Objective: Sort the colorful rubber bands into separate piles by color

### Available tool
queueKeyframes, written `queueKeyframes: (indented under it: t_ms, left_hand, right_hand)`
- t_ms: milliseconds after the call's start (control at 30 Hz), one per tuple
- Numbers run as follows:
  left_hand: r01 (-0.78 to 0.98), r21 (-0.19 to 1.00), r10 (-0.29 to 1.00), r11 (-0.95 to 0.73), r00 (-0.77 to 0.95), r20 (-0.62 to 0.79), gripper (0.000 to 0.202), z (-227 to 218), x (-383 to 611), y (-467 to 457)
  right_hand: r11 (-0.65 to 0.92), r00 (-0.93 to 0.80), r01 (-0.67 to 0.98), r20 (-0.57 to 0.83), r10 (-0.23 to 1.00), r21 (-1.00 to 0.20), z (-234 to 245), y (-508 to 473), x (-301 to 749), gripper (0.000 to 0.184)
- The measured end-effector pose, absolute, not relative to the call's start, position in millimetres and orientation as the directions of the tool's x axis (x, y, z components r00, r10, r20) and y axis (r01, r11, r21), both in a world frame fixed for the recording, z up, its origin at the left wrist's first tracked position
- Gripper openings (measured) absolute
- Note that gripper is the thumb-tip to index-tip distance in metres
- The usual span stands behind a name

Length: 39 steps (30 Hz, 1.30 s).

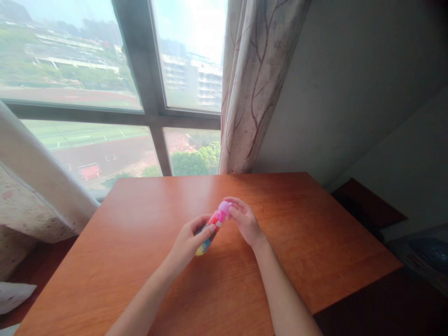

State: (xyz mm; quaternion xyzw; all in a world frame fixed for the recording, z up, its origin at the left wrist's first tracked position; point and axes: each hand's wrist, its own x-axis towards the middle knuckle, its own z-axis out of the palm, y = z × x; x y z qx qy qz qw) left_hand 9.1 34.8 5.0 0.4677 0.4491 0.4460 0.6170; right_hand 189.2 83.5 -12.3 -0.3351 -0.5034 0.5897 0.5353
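A small colourful bottle (pixel 216 220) with a pink cap (pixel 225 206) is held tilted over the wooden table, its cap end pointing up and to the right. My left hand (pixel 193 237) is wrapped round the body, the thumb lying across the printed label. At the other end, the fingers and thumb of my right hand (pixel 247 221) are closed on the pink cap. Part of the label is hidden behind my left hand. Yellow and blue show at the bottle's lower end.
The brown wooden table (pixel 297 252) stretches out under both hands. Behind it stand a window (pixel 150 114) and a patterned curtain (pixel 257 88). Another curtain (pixel 35 186) hangs at the left. A dark surface lies at the lower right.
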Motion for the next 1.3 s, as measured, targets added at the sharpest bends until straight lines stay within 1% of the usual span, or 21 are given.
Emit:
queueKeyframes:
  t_ms: [167, 333, 400, 433, 533, 633, 800, 900, 967, 1033, 1133, 1200, 1300]
  left_hand:
    - [-0.243, 0.928, 0.941, 0.284, 0.255, -0.221, 0.044, 8, 8, 32]
    - [-0.263, 0.91, 0.925, 0.32, 0.296, -0.239, 0.045, 6, 7, 33]
    - [-0.21, 0.937, 0.938, 0.279, 0.271, -0.218, 0.047, 4, 8, 33]
    - [-0.157, 0.96, 0.951, 0.233, 0.245, -0.191, 0.047, 2, 8, 34]
    - [0.089, 0.996, 0.987, 0.022, 0.154, -0.035, 0.043, -3, 8, 35]
    - [0.299, 0.941, 0.984, -0.159, 0.124, 0.127, 0.036, -8, 6, 37]
    - [0.466, 0.827, 0.949, -0.315, 0.153, 0.276, 0.032, -11, 2, 38]
    - [0.518, 0.761, 0.92, -0.39, 0.238, 0.31, 0.033, -10, 4, 37]
    - [0.53, 0.735, 0.906, -0.422, 0.283, 0.316, 0.034, -9, 6, 35]
    - [0.532, 0.731, 0.903, -0.427, 0.292, 0.315, 0.035, -9, 7, 35]
    - [0.515, 0.764, 0.92, -0.389, 0.252, 0.3, 0.033, -10, 7, 35]
    - [0.48, 0.807, 0.938, -0.345, 0.196, 0.285, 0.032, -11, 5, 37]
    - [0.416, 0.869, 0.963, -0.269, 0.113, 0.244, 0.034, -14, 2, 40]
  right_hand:
    - [0.062, -0.22, -0.295, 0.131, 0.967, -0.954, -11, 83, 190, 0.033]
    - [0.051, -0.252, -0.305, 0.133, 0.959, -0.951, -10, 82, 193, 0.032]
    - [0.05, -0.256, -0.286, 0.127, 0.958, -0.957, -11, 83, 193, 0.032]
    - [0.053, -0.254, -0.272, 0.125, 0.959, -0.961, -12, 84, 193, 0.032]
    - [0.068, -0.232, -0.23, 0.123, 0.965, -0.971, -17, 87, 192, 0.032]
    - [0.088, -0.2, -0.166, 0.121, 0.972, -0.982, -21, 90, 191, 0.031]
    - [0.134, -0.195, -0.109, 0.153, 0.969, -0.985, -24, 90, 191, 0.03]
    - [0.138, -0.201, -0.102, 0.156, 0.967, -0.985, -26, 91, 191, 0.034]
    - [0.113, -0.187, -0.105, 0.132, 0.973, -0.988, -28, 92, 191, 0.031]
    - [0.087, -0.176, -0.117, 0.107, 0.979, -0.989, -28, 93, 191, 0.028]
    - [0.081, -0.182, -0.133, 0.105, 0.978, -0.988, -23, 92, 192, 0.028]
    - [0.08, -0.208, -0.158, 0.112, 0.972, -0.984, -19, 90, 193, 0.031]
    - [0.058, -0.263, -0.18, 0.105, 0.959, -0.982, -15, 87, 196, 0.029]
